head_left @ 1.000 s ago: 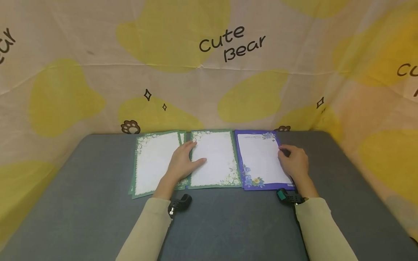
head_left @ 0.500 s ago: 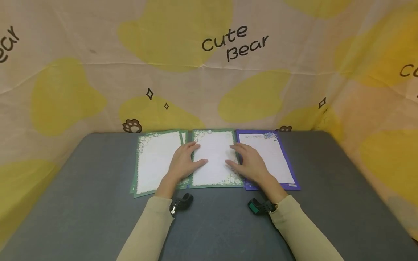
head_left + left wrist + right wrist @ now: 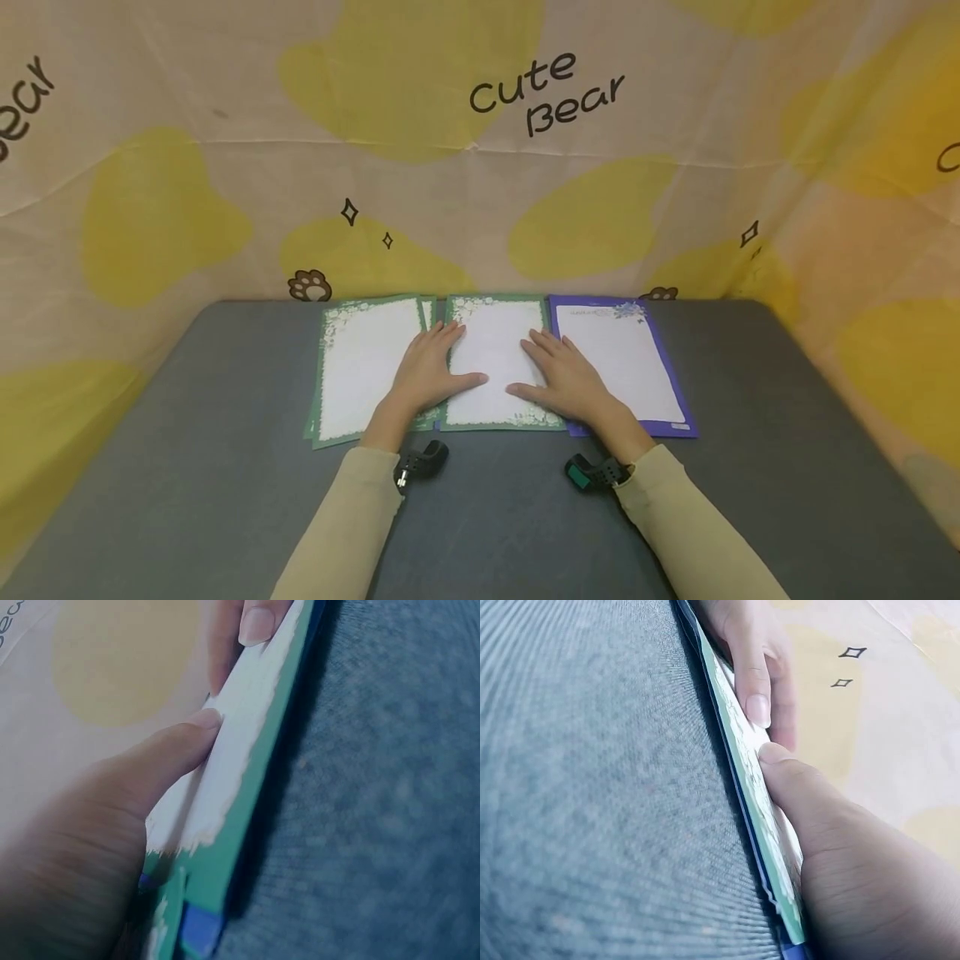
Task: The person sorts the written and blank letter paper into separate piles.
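Sheets of flower-bordered paper lie in a row on the table. The middle green-bordered sheet (image 3: 491,350) has both hands on it. My left hand (image 3: 429,367) rests across its left side and the neighbouring green-bordered sheet (image 3: 360,375), fingers spread. From the other side my right hand (image 3: 570,379) lies over its right edge and the left part of the purple-bordered sheet (image 3: 626,367), fingers straight. The two thumbs point toward each other across the middle sheet. Both wrist views show the thumbs on its white face, with blue-purple corners poking out beneath it.
A dark grey table (image 3: 495,517) extends in front of the papers and to both sides. Behind it hangs a cream cloth (image 3: 420,183) with yellow patches and "Cute Bear" lettering. Each wrist wears a black strap (image 3: 423,460).
My right hand has let go of the purple-bordered sheet's right edge and moved left onto the middle sheet. My left hand stays about where it was, its fingers now flatter.
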A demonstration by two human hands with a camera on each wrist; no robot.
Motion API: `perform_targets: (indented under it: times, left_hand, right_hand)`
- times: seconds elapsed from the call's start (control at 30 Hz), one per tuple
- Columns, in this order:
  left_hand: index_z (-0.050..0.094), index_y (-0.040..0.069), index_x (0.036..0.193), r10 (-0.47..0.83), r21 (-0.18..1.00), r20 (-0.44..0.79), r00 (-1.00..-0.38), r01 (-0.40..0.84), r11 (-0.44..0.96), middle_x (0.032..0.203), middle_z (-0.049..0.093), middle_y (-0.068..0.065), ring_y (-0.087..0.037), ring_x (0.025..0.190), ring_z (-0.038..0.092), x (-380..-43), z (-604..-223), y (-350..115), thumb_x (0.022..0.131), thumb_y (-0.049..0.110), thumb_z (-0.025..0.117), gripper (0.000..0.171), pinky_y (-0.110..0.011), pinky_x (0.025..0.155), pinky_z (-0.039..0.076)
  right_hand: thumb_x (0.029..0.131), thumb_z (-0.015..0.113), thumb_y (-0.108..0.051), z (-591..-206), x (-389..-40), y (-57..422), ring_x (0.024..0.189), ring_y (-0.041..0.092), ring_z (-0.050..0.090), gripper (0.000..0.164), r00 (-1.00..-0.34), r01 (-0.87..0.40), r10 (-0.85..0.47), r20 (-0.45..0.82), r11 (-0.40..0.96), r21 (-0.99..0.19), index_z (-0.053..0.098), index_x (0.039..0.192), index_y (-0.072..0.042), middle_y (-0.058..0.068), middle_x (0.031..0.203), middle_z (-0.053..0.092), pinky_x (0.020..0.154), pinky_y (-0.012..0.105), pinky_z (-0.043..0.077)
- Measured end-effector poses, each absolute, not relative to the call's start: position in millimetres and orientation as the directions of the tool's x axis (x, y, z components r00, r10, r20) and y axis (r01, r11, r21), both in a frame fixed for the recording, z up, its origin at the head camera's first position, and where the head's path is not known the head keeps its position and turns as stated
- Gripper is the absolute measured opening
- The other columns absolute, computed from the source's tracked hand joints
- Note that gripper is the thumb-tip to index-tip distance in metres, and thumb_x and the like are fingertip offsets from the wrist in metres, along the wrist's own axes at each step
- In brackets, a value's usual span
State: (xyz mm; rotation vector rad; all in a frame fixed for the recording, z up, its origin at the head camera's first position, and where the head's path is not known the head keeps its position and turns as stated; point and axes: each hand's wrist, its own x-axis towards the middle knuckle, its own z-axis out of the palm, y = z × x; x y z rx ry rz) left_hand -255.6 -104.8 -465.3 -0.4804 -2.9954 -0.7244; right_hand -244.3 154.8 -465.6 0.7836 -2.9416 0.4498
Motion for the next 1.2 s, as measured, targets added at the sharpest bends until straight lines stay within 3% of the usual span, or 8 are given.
perform_targets:
  times: [0.2,0.4,0.6,0.7,0.87,0.93,1.1,1.2]
  left_hand:
    - [0.041,0.014,0.156,0.280,0.449,0.084,-0.956,0.288,0.846,0.164,0.038,-0.005,-0.032,0.157,0.024,-255.2,-463.9,-103.6,0.083,0.065,0.070,0.093,-0.054,0.129,0.015]
    - [0.055,0.017,0.146,0.278,0.470,0.111,-0.954,0.297,0.831,0.160,0.044,-0.005,-0.033,0.155,0.027,-254.9,-464.7,-105.2,0.087,0.060,0.070,0.075,-0.055,0.128,0.019]
    - [0.067,0.019,0.134,0.247,0.549,0.140,-0.959,0.283,0.786,0.153,0.053,-0.003,-0.033,0.153,0.033,-253.9,-464.2,-106.0,0.087,0.052,0.074,0.058,-0.056,0.126,0.025]
    - [0.073,0.017,0.126,0.231,0.573,0.163,-0.959,0.283,0.769,0.147,0.060,-0.003,-0.032,0.149,0.039,-254.5,-464.2,-105.6,0.087,0.049,0.076,0.050,-0.054,0.125,0.028]
    - [0.078,0.013,0.114,0.222,0.585,0.242,-0.945,0.325,0.743,0.134,0.069,-0.006,-0.031,0.138,0.053,-256.4,-464.5,-105.5,0.086,0.042,0.080,0.041,-0.050,0.121,0.036]
    - [0.079,0.012,0.112,0.217,0.593,0.269,-0.938,0.339,0.730,0.132,0.069,-0.005,-0.030,0.135,0.055,-256.7,-464.0,-105.5,0.085,0.040,0.081,0.038,-0.049,0.120,0.038]
    - [0.079,0.013,0.112,0.213,0.621,0.308,-0.927,0.366,0.694,0.132,0.069,-0.004,-0.029,0.132,0.057,-255.5,-461.8,-104.8,0.083,0.035,0.083,0.036,-0.049,0.118,0.040]
    - [0.078,0.015,0.116,0.234,0.642,0.284,-0.930,0.366,0.674,0.137,0.067,-0.002,-0.029,0.136,0.054,-254.6,-460.9,-104.1,0.084,0.035,0.082,0.038,-0.051,0.118,0.039]
  right_hand:
    - [0.090,0.063,-0.063,-466.1,-245.3,155.6,0.152,0.034,0.035,0.083,-0.873,-0.487,-0.464,0.150,0.830,-0.272,0.047,0.151,-0.009,0.015,0.161,0.040,0.126,0.055,0.023]
    - [0.092,0.064,-0.057,-464.7,-244.9,153.6,0.144,0.036,0.046,0.072,-0.879,-0.476,-0.437,0.190,0.824,-0.308,0.053,0.146,-0.010,0.015,0.155,0.050,0.122,0.057,0.032]
    - [0.095,0.070,-0.039,-462.2,-243.1,153.3,0.117,0.033,0.066,0.048,-0.879,-0.462,-0.368,0.304,0.815,-0.350,0.066,0.132,-0.009,0.013,0.130,0.070,0.101,0.050,0.053]
    - [0.093,0.073,-0.036,-462.2,-242.5,154.5,0.106,0.030,0.069,0.044,-0.882,-0.448,-0.328,0.339,0.808,-0.383,0.069,0.128,-0.009,0.012,0.122,0.073,0.088,0.048,0.056]
    - [0.094,0.071,-0.041,-462.5,-243.8,156.4,0.123,0.036,0.062,0.053,-0.898,-0.376,-0.195,0.396,0.807,-0.455,0.065,0.133,-0.007,0.016,0.134,0.067,0.105,0.052,0.049]
    - [0.095,0.067,-0.047,-462.2,-244.7,156.5,0.123,0.037,0.062,0.056,-0.904,-0.319,-0.108,0.414,0.815,-0.484,0.064,0.134,-0.006,0.017,0.132,0.068,0.110,0.053,0.045]
    - [0.097,0.062,-0.046,-462.2,-245.7,155.5,0.090,0.033,0.064,0.052,-0.914,-0.270,-0.024,0.404,0.780,-0.564,0.064,0.134,-0.008,0.017,0.100,0.074,0.093,0.051,0.048]
    - [0.098,0.064,-0.038,-462.7,-245.5,154.8,0.071,0.024,0.053,0.044,-0.917,-0.307,-0.058,0.395,0.735,-0.605,0.067,0.130,-0.009,0.010,0.074,0.061,0.078,0.042,0.045]
